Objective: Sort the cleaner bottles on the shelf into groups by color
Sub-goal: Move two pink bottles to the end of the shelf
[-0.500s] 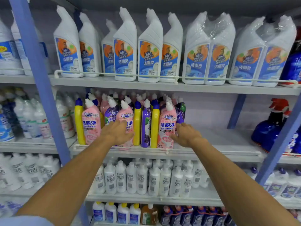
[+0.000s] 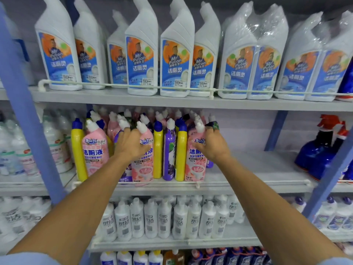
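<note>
The middle shelf [image 2: 248,169] holds the mixed cleaner bottles, crowded in its left half at the centre of the frame. In the front row stand three yellow bottles [image 2: 158,150] with blue caps, one purple bottle [image 2: 169,150] with a white cap, and three pink ones with white caps; more pink and purple bottles stand behind them.

The left hand [image 2: 131,144] grips the middle pink bottle [image 2: 143,169], fingers curled over its shoulder with the cap poking up between them. The right hand [image 2: 212,146] grips the right pink bottle [image 2: 195,165] around its neck, fingers wrapped behind it. The left pink bottle [image 2: 94,150] stands untouched.

Pink labels read "洁厕液" in blue.

On the top shelf [image 2: 118,96] stand tall white bottles [image 2: 142,54] labelled "Mr Puton" and "洁厕灵", with stickers reading "5.00"; those at upper right are wrapped in clear plastic in pairs. Blue spray bottles [image 2: 317,152] with red triggers stand at the right edge.
</note>
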`<state>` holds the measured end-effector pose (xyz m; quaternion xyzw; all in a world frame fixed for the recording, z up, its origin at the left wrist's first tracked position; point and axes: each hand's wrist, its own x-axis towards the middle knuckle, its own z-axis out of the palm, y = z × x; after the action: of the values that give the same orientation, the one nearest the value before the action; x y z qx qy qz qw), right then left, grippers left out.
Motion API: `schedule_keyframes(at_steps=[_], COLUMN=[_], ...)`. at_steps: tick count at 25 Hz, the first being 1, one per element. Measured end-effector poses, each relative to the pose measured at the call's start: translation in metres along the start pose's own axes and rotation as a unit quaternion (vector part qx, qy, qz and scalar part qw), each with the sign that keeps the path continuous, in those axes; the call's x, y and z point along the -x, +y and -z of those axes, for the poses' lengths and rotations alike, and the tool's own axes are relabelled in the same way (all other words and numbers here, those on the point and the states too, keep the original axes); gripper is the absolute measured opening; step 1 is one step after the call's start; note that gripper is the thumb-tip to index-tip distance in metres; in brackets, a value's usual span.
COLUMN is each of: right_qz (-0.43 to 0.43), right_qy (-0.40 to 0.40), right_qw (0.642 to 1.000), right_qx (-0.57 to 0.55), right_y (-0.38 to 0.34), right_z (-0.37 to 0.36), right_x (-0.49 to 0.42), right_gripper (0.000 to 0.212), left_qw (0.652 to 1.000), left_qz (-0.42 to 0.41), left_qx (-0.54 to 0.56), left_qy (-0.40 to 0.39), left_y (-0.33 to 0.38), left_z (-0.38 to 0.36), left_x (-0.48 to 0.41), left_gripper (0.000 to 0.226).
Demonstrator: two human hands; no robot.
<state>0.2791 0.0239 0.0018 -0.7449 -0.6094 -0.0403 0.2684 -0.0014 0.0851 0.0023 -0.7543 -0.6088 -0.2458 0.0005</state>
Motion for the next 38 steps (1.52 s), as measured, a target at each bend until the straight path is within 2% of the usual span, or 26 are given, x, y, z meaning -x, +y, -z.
schedule_keyframes(at_steps=[4, 8, 10, 16, 23, 28, 32, 36, 38], right_qz=[-0.025, -0.045, -0.049, -0.048, -0.006, 0.043, 0.072, 0.046, 0.032], right_qy=[0.017, -0.033, -0.064, -0.093, -0.084, -0.077, -0.092, -0.104, -0.107], right_qw=[0.996, 0.987, 0.983, 0.953, 0.952, 0.944, 0.938, 0.942, 0.944], right_qx=[-0.08, -0.153, -0.163, -0.284, -0.296, -0.318, -0.327, -0.315, -0.312], right_y=[0.016, 0.027, 0.034, 0.044, 0.05, 0.069, 0.11, 0.183, 0.223], right_z=[-0.009, -0.016, -0.026, -0.046, -0.044, -0.011, 0.017, 0.029, 0.035], right_x=[-0.01, -0.013, -0.008, 0.008, 0.003, -0.017, -0.027, -0.033, -0.037], right_gripper=[0.07, 0.064, 0.06, 0.053, 0.054, 0.052, 0.056, 0.058, 0.06], left_qw=[0.993, 0.97, 0.959, 0.955, 0.951, 0.936, 0.922, 0.905, 0.897], left_qz=[0.02, 0.007, -0.003, -0.047, -0.063, -0.091, -0.099, -0.12, -0.116], left_qx=[0.111, 0.228, 0.272, 0.284, 0.294, 0.331, 0.366, 0.392, 0.409], left_qy=[-0.028, -0.087, -0.084, -0.075, -0.066, -0.08, -0.078, -0.111, -0.118], left_y=[-0.012, -0.025, -0.026, -0.016, 0.004, 0.054, 0.11, 0.182, 0.218], left_z=[-0.01, -0.02, -0.026, -0.033, -0.006, 0.013, -0.005, -0.042, -0.067], left_x=[-0.008, -0.001, 0.004, 0.009, 0.016, 0.016, 0.011, -0.001, -0.004], left_gripper=[0.052, 0.046, 0.046, 0.045, 0.048, 0.046, 0.043, 0.044, 0.052])
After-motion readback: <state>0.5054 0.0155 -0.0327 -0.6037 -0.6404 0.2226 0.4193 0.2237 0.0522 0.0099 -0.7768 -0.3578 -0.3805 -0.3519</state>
